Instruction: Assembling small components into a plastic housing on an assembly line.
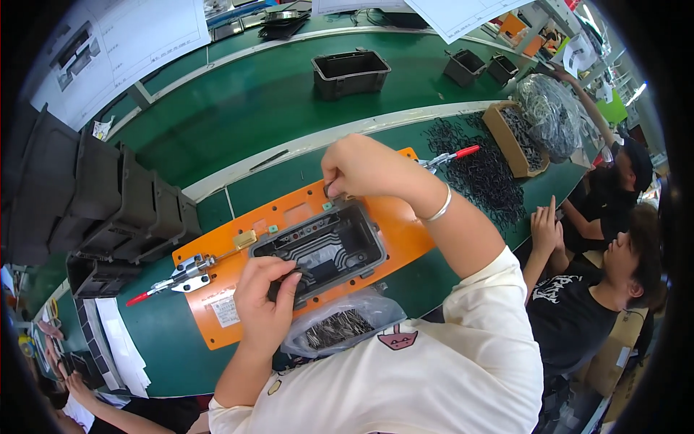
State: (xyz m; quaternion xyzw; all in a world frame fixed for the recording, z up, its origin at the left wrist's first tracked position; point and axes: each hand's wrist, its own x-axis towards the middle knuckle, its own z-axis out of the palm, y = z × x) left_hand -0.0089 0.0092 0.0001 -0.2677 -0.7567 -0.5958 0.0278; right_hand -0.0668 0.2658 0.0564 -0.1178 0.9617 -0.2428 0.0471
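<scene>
White printed tee [448,362] up front, bare right hand [358,166] and left hand [264,298] half-curled around a dark-grey rectangular plastic box [356,231] on a flat orange plate [406,230], can't tell what they're pinching, probably light, stiff, grab its rim.

"How did the box [358,235] look?"

"Matt, dark plastic. The plate [405,242] beneath it was smooth and orange, the clamp [191,269] shiny metal with a glossy red handle [139,297]."

"And the desk [170,347]?"

"Smooth green, with a soft sheen. The pin bag [390,311] was thin, crinkled clear plastic, the carton [506,148] matt brown cardboard."
</scene>
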